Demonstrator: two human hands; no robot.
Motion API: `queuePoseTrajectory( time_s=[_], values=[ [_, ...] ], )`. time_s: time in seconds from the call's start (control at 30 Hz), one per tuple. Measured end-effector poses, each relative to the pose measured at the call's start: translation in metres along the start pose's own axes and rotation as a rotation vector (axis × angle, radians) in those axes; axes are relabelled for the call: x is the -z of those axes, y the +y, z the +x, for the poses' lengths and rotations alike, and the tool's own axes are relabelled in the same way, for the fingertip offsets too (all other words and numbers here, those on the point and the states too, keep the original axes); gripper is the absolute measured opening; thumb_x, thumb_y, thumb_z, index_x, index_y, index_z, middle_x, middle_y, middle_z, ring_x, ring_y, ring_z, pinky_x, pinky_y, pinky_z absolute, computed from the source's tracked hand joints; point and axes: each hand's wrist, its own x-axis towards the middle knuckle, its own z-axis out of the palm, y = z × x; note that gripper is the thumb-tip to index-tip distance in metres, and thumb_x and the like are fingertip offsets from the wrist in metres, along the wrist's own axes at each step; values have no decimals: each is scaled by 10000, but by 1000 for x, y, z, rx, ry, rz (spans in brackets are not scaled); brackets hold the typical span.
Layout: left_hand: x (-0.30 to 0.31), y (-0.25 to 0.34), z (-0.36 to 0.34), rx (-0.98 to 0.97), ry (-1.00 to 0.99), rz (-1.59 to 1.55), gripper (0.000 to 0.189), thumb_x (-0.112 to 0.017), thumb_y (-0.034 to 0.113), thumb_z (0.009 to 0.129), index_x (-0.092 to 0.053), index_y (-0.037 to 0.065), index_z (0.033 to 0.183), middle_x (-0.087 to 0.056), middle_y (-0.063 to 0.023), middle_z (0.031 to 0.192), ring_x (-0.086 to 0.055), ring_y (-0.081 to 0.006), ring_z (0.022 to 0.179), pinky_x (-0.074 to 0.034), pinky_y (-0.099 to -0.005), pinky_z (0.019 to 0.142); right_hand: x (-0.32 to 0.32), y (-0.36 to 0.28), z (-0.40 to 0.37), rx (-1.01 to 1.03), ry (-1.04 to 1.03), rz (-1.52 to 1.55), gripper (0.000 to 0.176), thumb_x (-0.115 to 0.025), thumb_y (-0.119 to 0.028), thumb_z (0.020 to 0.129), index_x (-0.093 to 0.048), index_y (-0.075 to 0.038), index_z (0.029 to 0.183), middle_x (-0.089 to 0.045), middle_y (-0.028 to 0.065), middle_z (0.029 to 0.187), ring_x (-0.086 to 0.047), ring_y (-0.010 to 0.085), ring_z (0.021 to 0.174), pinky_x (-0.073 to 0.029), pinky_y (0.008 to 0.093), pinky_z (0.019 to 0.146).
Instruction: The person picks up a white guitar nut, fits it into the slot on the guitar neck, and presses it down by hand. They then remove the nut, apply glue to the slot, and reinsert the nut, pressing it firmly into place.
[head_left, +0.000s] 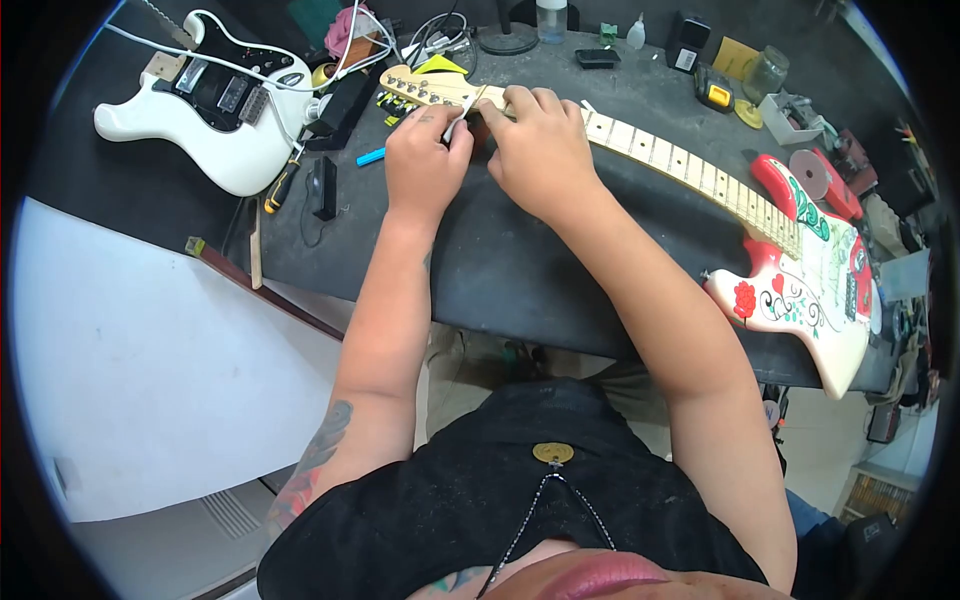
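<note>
Head view: the tabletop (pixel 520 280) bears the painted guitar (pixel 800 285), laid flat, seemingly for steady support. The right hand (pixel 545 150) curls over its neck (pixel 700 172), likely bracing it; grip firmness cannot be told. Left hand (pixel 430 155) fingers pinch together on something slim and white (pixel 467 105) near the headstock (pixel 410 84). Beyond, a white box (pixel 777 124) holds small parts; the jar's (pixel 768 72) contents are unclear.

So a white guitar (pixel 236 152) is parked over on the left, with a white cable (pixel 220 64) strung across it. A screwdriver (pixel 281 187) is left just beside its lower edge, near a small black box (pixel 324 188). Further back, a pink cloth (pixel 349 32) is tangled up with cables. Along the far right, a yellow-and-black tape measure (pixel 715 92), a glass jar (pixel 767 73) and a crammed white box (pixel 787 122) can be spotted.
</note>
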Motion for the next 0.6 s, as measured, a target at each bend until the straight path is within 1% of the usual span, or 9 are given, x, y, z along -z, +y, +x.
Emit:
queuePoseTrajectory(
  time_s=[0.07,0.17,0.23,0.27,0.33,0.37,0.47,0.5,0.6],
  values=[
    [1,-1,0,0,-8,0,173,-788,38,900,-815,-5,1066,-794,-152,910,-749,-237,763,-589,-360,711,1,0,0,11,5,1,520,-837,-212,820,-780,-96,1323,-715,103,1242,-649,295,1215,-494,483,1032],
    [-3,-6,2,-4,71,-47,173,-756,45,960,-800,-19,1115,-798,-155,936,-750,-218,770,-597,-348,724,0,0,2,3,-2,11,510,-819,-201,833,-785,-98,1332,-717,101,1230,-653,296,1193,-496,483,1020],
    [-9,-10,3,106,139,-109,176,-673,58,1053,-739,-40,1184,-802,-158,975,-753,-203,797,-602,-345,741,-1,-1,2,4,12,-3,492,-808,-196,842,-790,-101,1324,-717,101,1227,-654,296,1184,-496,482,1016],
    [-13,-11,1,103,137,-108,176,-673,58,1053,-739,-40,1184,-802,-158,975,-753,-203,797,-602,-345,741,-2,-2,2,6,25,-16,474,-797,-190,850,-794,-103,1316,-718,101,1224,-656,295,1176,-496,482,1012],
    [-20,-6,0,298,19,-303,177,-589,78,1119,-670,-44,1219,-802,-143,985,-755,-181,824,-607,-345,759,-3,-1,2,5,27,-14,469,-791,-189,854,-796,-106,1315,-718,100,1221,-655,295,1175,-496,481,1012],
    [-19,-6,-1,299,22,-299,177,-589,78,1119,-670,-44,1219,-802,-143,985,-755,-181,824,-607,-345,759,-4,-2,1,6,25,-13,464,-784,-187,858,-797,-109,1315,-717,100,1218,-655,294,1175,-495,481,1013],
    [-17,0,1,77,-98,-105,127,-558,73,1111,-626,-4,1187,-749,-273,951,-737,-475,892,-560,-550,774,-4,-1,0,13,34,-13,478,-787,-179,849,-792,-114,1323,-715,97,1206,-655,293,1168,-496,477,1010],
    [-14,3,0,122,-112,-92,115,-566,69,1096,-623,3,1170,-735,-295,947,-712,-518,918,-551,-576,788,-4,0,-1,12,36,-16,478,-787,-179,849,-792,-114,1323,-715,97,1206,-655,293,1168,-496,477,1010],
    [-7,4,3,20,-114,-7,101,-585,69,1073,-621,0,1139,-738,-284,942,-718,-506,923,-547,-583,792,-2,2,-1,26,70,4,482,-798,-180,839,-787,-112,1316,-709,100,1206,-654,299,1170,-498,475,1008]
  ],
)
